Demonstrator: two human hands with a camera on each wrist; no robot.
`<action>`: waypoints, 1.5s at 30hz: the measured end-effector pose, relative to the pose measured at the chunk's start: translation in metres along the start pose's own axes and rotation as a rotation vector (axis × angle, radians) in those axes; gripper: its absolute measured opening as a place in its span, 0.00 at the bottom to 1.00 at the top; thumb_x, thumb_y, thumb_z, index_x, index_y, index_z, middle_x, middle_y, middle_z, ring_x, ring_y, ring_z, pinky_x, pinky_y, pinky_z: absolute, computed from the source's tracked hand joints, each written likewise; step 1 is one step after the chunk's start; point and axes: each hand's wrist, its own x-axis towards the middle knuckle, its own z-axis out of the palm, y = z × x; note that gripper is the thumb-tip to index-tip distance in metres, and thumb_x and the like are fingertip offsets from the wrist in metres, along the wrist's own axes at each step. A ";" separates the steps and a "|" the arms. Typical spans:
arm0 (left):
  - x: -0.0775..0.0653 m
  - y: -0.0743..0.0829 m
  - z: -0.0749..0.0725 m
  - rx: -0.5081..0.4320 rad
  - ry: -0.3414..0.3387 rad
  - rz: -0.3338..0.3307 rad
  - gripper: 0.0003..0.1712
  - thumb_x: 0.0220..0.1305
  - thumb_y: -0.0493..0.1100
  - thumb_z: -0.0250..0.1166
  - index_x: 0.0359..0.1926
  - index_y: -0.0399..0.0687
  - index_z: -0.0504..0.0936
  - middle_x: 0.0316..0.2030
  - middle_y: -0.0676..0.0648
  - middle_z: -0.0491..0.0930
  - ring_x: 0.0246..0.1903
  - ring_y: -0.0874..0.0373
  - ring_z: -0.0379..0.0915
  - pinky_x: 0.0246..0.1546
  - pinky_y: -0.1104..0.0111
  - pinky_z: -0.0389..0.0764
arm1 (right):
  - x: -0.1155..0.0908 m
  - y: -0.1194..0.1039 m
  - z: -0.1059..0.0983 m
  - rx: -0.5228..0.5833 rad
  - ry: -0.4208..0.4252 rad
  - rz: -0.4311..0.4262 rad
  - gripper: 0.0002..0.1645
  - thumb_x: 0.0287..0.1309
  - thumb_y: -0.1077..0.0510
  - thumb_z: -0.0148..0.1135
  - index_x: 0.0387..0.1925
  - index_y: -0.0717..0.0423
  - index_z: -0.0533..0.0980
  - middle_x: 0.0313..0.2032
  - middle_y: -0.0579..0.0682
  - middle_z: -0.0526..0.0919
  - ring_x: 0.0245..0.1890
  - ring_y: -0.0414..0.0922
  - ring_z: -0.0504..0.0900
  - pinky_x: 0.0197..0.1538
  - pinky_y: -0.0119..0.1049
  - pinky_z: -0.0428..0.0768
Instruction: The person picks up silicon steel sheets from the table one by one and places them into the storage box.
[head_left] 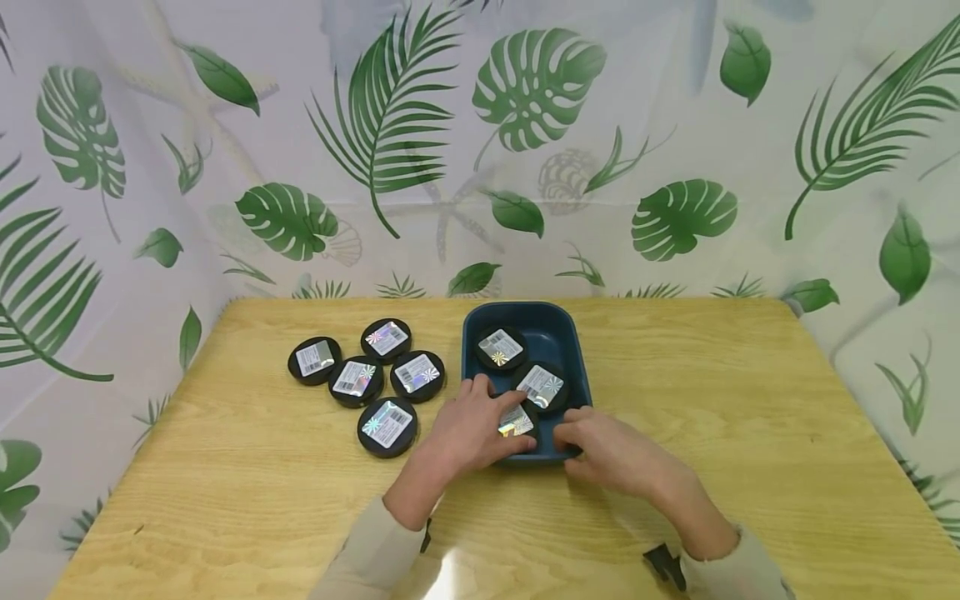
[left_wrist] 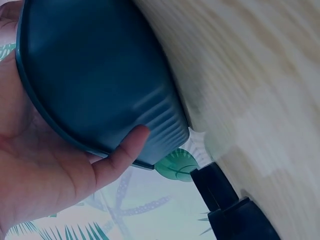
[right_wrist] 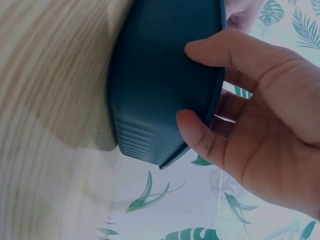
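Observation:
A dark blue plastic bin (head_left: 566, 337) stands on the table, with three black discs in it, each with a silvery barcode label. My left hand (head_left: 472, 427) reaches over the bin's left rim. Its thumb and index finger grip the nearest disc (head_left: 516, 423) at opposite sides, while the little finger lies against the bin's outer wall in the left wrist view. At the front right corner, my right hand (head_left: 611, 450) grips the bin's rim, with thumb and little finger outside and the other fingers over the edge. Two more discs, a middle one (head_left: 543, 387) and a back one (head_left: 501, 347), lie flat.
Several similar labelled discs (head_left: 387, 427) lie left of the bin on the wooden table (head_left: 720, 375). A leaf-patterned cloth (head_left: 450, 167) hangs behind the table. Black wrist straps show near both sleeves.

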 end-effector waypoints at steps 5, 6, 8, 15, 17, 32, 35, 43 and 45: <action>-0.002 0.002 0.004 0.013 0.002 -0.002 0.39 0.60 0.72 0.62 0.68 0.64 0.73 0.51 0.41 0.70 0.46 0.51 0.67 0.39 0.59 0.79 | -0.003 0.000 0.002 0.002 -0.001 -0.004 0.09 0.50 0.66 0.68 0.26 0.50 0.76 0.26 0.41 0.68 0.28 0.38 0.65 0.31 0.30 0.68; -0.003 0.002 0.005 0.017 0.002 -0.001 0.39 0.60 0.72 0.62 0.68 0.64 0.73 0.51 0.41 0.70 0.46 0.51 0.68 0.39 0.59 0.79 | -0.003 0.000 0.002 0.003 0.000 -0.002 0.09 0.49 0.66 0.68 0.25 0.50 0.76 0.26 0.40 0.68 0.28 0.37 0.65 0.31 0.30 0.68; -0.003 0.003 0.006 0.024 0.001 -0.001 0.39 0.61 0.72 0.61 0.68 0.64 0.73 0.51 0.41 0.70 0.46 0.51 0.67 0.38 0.60 0.79 | -0.004 0.000 0.002 0.012 -0.001 0.004 0.10 0.49 0.66 0.68 0.25 0.50 0.76 0.26 0.40 0.68 0.28 0.37 0.65 0.31 0.30 0.67; -0.002 0.001 0.003 0.021 0.033 -0.003 0.38 0.61 0.71 0.61 0.68 0.63 0.73 0.50 0.42 0.70 0.46 0.52 0.67 0.37 0.61 0.79 | 0.000 0.000 0.001 0.016 0.014 0.004 0.13 0.48 0.67 0.66 0.23 0.47 0.73 0.25 0.40 0.67 0.27 0.37 0.64 0.31 0.29 0.66; -0.003 0.001 0.002 0.016 0.038 -0.003 0.38 0.61 0.71 0.62 0.68 0.62 0.73 0.50 0.42 0.70 0.46 0.52 0.67 0.38 0.61 0.79 | -0.001 0.001 0.002 0.016 0.015 0.003 0.13 0.48 0.67 0.66 0.23 0.47 0.73 0.25 0.40 0.67 0.27 0.37 0.64 0.31 0.30 0.65; -0.003 0.001 0.004 0.010 0.039 -0.010 0.38 0.62 0.70 0.61 0.68 0.61 0.73 0.50 0.42 0.70 0.46 0.52 0.67 0.38 0.60 0.79 | -0.001 0.001 0.002 0.000 0.023 -0.012 0.10 0.47 0.67 0.66 0.24 0.49 0.75 0.26 0.40 0.68 0.28 0.37 0.65 0.31 0.30 0.68; -0.004 0.001 0.003 0.006 0.037 -0.008 0.38 0.62 0.70 0.61 0.69 0.61 0.73 0.50 0.42 0.70 0.46 0.52 0.67 0.38 0.60 0.79 | -0.001 0.001 0.002 0.004 0.016 -0.007 0.10 0.46 0.66 0.66 0.24 0.49 0.75 0.26 0.40 0.68 0.28 0.37 0.65 0.31 0.30 0.68; -0.004 0.000 0.003 0.005 0.030 -0.009 0.38 0.62 0.70 0.61 0.69 0.61 0.73 0.50 0.42 0.70 0.46 0.52 0.67 0.38 0.60 0.79 | -0.001 0.001 0.002 0.002 0.012 0.005 0.11 0.48 0.66 0.67 0.24 0.48 0.75 0.25 0.40 0.69 0.28 0.37 0.65 0.31 0.30 0.68; -0.004 0.000 0.003 0.003 0.031 -0.008 0.38 0.62 0.70 0.61 0.69 0.61 0.73 0.50 0.42 0.70 0.45 0.52 0.67 0.38 0.60 0.79 | -0.001 0.001 0.002 0.001 0.010 0.008 0.10 0.48 0.66 0.67 0.24 0.49 0.76 0.26 0.40 0.69 0.28 0.37 0.66 0.31 0.30 0.68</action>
